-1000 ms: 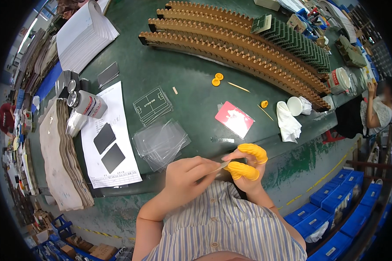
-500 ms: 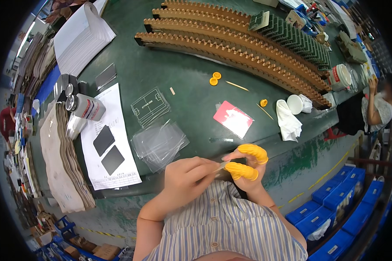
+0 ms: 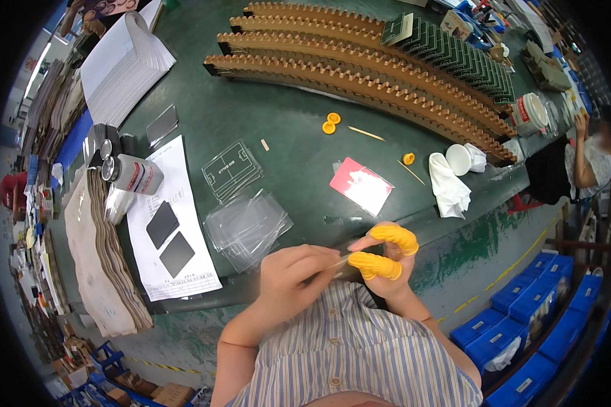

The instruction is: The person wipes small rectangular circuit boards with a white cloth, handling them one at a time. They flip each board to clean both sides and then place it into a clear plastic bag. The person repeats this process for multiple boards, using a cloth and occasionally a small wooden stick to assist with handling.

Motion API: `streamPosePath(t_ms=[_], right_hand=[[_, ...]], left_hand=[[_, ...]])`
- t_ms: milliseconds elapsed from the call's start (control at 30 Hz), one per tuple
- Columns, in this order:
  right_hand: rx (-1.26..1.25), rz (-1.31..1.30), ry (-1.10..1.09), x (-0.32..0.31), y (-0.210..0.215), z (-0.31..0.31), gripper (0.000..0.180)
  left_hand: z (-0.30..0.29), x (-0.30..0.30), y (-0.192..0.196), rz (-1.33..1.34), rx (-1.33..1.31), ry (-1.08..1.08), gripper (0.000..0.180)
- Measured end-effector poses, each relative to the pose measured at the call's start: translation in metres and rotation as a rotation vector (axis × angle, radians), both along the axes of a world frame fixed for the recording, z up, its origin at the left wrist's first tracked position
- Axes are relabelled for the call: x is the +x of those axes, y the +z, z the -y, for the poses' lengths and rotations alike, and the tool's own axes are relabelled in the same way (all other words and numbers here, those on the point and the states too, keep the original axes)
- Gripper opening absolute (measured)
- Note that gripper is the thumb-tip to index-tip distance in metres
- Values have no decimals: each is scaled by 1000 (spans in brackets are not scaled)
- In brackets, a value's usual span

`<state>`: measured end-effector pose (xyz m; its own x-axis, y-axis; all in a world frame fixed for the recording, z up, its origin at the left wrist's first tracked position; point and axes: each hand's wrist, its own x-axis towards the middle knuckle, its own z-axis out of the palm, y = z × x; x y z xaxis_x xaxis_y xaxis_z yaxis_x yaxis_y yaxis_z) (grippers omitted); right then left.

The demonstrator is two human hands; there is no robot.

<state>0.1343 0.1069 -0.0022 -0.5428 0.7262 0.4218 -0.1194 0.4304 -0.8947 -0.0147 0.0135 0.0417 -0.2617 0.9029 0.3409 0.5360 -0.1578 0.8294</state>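
Just above my lap, past the table's near edge, both hands meet on a thin, pale, flat piece seen almost edge-on; its kind cannot be made out. My left hand is bare and pinches one side of it with closed fingers. Yellow ribbed finger cots cover fingers of my right hand, which closes on the other side. Beyond them lies a pink and white card. To the left are a loose pile of clear plastic sheets and a stack of clear plates with a printed pitch outline.
Long notched wooden racks cross the back, with green plates in one. Around lie spare finger cots, wooden picks, a white cloth, a printed sheet, a bottle and stacked cloths. Another person sits at right.
The view has shifted slightly. Both hands stay together on the thin piece, with only small finger movements.
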Motion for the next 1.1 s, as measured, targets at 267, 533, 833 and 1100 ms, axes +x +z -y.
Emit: streamPosePath(t_ms=[267, 533, 833, 1100], right_hand=[[179, 15, 15, 2, -2, -5, 25], [332, -29, -52, 2, 0, -11, 25], [244, 243, -364, 0, 1, -39, 30], [474, 633, -370, -12, 11, -52, 40]], left_hand=[[0, 4, 0, 83, -18, -11, 16], [-1, 8, -2, 153, -2, 7, 15], [5, 6, -4, 495, 2, 143, 14], [-5, -18, -11, 299, 258, 278, 18]])
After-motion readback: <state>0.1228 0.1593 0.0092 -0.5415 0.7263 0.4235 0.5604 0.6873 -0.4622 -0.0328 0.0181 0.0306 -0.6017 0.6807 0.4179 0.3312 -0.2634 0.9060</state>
